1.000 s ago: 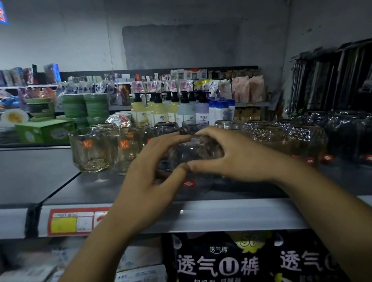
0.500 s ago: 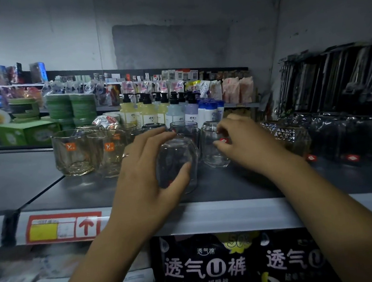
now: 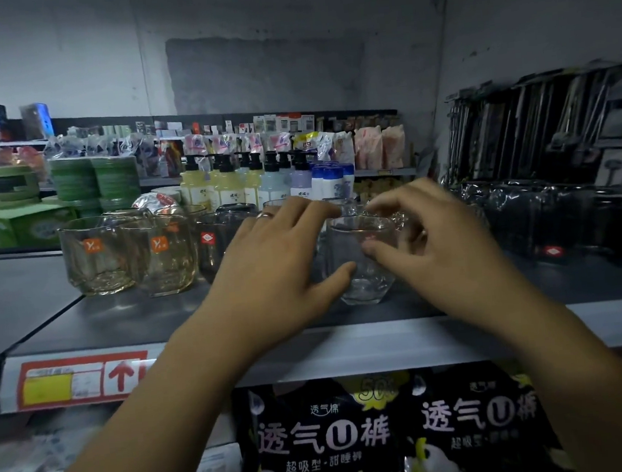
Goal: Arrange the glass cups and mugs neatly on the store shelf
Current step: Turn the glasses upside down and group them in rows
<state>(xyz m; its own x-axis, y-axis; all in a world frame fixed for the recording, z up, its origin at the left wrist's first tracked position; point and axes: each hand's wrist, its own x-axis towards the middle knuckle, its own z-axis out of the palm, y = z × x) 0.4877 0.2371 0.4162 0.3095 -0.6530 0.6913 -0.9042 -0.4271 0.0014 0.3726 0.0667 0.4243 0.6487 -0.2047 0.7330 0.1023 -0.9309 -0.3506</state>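
Above the price label (image 3: 81,380) on the shelf (image 3: 349,349) edge, left hand (image 3: 268,277) and right hand (image 3: 442,247) each clamp their grip round one upright glass cup (image 3: 370,283) near the shelf front. Tinted glasses (image 3: 96,254) stand left, pump bottles (image 3: 230,190) behind.

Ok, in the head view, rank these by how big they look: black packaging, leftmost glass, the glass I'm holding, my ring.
1. Black packaging.
2. Leftmost glass and held glass: look alike, the held one partly hidden, so tied.
3. Ring.
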